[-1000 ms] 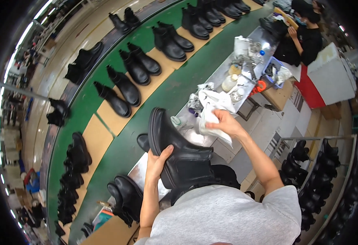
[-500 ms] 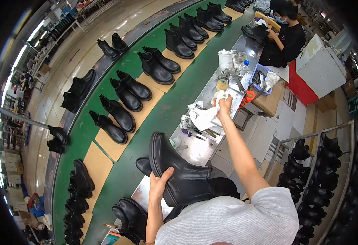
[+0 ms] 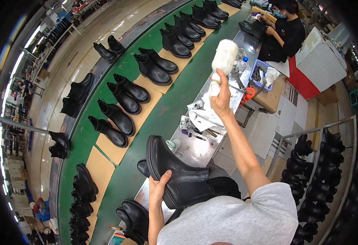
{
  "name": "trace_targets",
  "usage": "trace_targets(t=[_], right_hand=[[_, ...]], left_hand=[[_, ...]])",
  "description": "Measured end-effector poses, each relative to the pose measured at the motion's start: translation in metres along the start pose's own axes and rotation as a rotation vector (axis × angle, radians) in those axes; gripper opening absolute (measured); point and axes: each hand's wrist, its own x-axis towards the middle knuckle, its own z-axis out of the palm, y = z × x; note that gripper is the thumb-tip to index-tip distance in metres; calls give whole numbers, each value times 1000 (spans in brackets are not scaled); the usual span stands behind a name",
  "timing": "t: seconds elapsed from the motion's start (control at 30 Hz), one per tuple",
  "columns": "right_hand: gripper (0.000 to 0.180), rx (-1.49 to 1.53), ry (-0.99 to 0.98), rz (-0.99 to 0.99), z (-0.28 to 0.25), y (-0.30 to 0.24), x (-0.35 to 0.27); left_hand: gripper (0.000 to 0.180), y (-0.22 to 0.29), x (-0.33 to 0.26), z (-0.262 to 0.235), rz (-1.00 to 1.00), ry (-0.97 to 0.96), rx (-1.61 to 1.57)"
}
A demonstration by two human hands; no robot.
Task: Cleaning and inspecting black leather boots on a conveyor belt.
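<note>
A black ankle boot (image 3: 183, 171) lies on its side across my lap, its sole turned left. My left hand (image 3: 159, 188) is closed round its heel-side sole edge, thumb on the leather. Out over the bench, my right hand (image 3: 221, 98) grips the narrow lower end of a white bottle (image 3: 225, 56), its wide body pointing up and away. A crumpled white cloth (image 3: 205, 119) lies just below that hand. Several slim tools, one a purple-handled brush or pen (image 3: 191, 134), rest beside the cloth. Another black boot (image 3: 143, 167) shows partly behind the held one.
Pairs of black boots (image 3: 150, 69) stand on brown card along the green conveyor (image 3: 162, 112). Orange-handled scissors (image 3: 249, 94) and a blue basket (image 3: 260, 73) are at the right. A co-worker (image 3: 287, 32) sits beyond. A boot rack (image 3: 313, 179) stands at the lower right.
My right hand has risen and moved away from the cloth, with the white bottle now lifted in it. The boot and my left hand have barely shifted.
</note>
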Motion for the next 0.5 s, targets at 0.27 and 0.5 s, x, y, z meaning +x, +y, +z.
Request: trace_targets(t=[0.27,0.5], right_hand=[[46,11,123,-296,-24,-12,61],[37,218,137,-12,-15,-15,71]], left_hand=[[42,6,0,8,46,-8,16],[43,2,2,3,41,4,13]])
